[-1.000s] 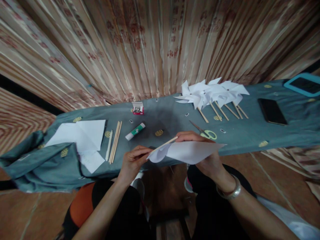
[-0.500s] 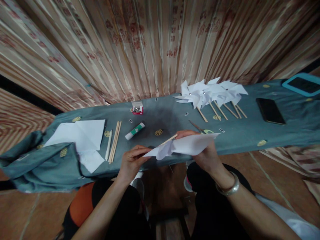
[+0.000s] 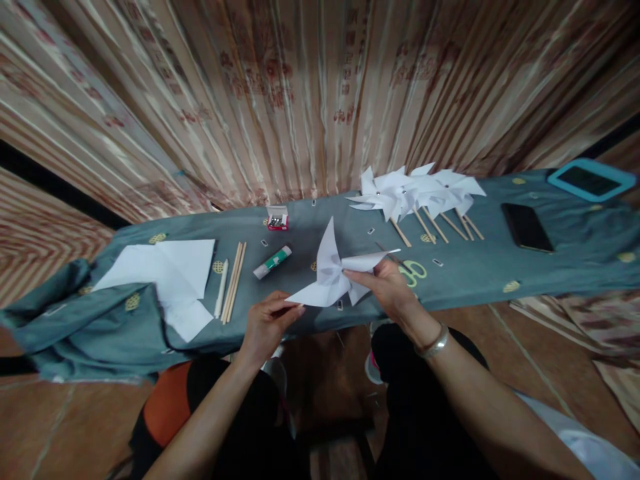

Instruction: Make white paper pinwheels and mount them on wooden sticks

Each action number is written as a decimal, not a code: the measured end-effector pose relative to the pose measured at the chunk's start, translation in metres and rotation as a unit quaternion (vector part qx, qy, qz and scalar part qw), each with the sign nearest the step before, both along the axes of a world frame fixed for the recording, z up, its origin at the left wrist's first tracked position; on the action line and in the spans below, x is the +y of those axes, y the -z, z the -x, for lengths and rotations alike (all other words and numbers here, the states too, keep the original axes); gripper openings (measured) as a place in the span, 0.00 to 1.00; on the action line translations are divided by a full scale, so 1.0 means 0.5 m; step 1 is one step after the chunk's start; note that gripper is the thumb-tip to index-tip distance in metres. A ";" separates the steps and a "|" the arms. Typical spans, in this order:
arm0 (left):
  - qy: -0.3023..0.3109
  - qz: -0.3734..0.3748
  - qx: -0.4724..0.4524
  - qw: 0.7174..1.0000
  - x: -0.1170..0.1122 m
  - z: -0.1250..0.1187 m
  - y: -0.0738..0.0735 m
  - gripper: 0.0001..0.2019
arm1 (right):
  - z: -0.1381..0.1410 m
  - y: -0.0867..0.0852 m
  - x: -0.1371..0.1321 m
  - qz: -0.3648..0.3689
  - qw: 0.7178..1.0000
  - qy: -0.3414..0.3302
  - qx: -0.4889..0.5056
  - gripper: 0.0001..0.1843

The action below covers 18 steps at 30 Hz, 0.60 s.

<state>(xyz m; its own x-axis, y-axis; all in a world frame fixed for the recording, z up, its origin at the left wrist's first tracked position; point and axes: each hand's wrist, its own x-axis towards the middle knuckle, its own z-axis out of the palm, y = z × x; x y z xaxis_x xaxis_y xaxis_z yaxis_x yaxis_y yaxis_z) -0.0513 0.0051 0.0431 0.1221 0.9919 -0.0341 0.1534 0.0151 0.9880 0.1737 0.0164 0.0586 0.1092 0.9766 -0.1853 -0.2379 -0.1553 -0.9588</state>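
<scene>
The left hand (image 3: 267,325) pinches a paper pinwheel (image 3: 327,270) by its leftward tip, the right hand (image 3: 397,291) seemingly grips near its middle, one blade pointing away, longest span left-to-right.

left fingers (image 3: 277,304) pinch white pinwheel (image 3: 329,272) by one tip | right fingers (image 3: 367,280) grip near its centre | scissors (image 3: 417,269) nearby

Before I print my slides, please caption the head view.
The left hand and right hand hold a white paper pinwheel, with more pinwheels lying on the cloth beyond.
</scene>
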 end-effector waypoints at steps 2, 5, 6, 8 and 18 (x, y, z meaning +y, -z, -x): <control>-0.006 -0.010 0.011 1.000 -0.001 0.002 0.005 0.05 | 0.005 0.003 0.005 0.002 1.000 -0.005 0.017 0.19; -0.016 -0.025 0.025 0.999 0.000 0.005 0.013 0.06 | 0.010 0.005 0.012 0.013 0.999 -0.014 0.033 0.20; -0.018 -0.026 0.026 0.999 0.000 0.005 0.015 0.06 | 0.010 0.005 0.014 0.016 0.999 -0.016 0.035 0.21; -0.018 -0.024 0.023 0.999 0.000 0.006 0.017 0.06 | 0.009 0.006 0.017 0.021 0.999 -0.020 0.032 0.21; -0.028 0.040 -0.019 0.999 -0.019 0.003 0.032 0.09 | 0.002 0.015 0.033 0.051 0.997 -0.058 -0.025 0.25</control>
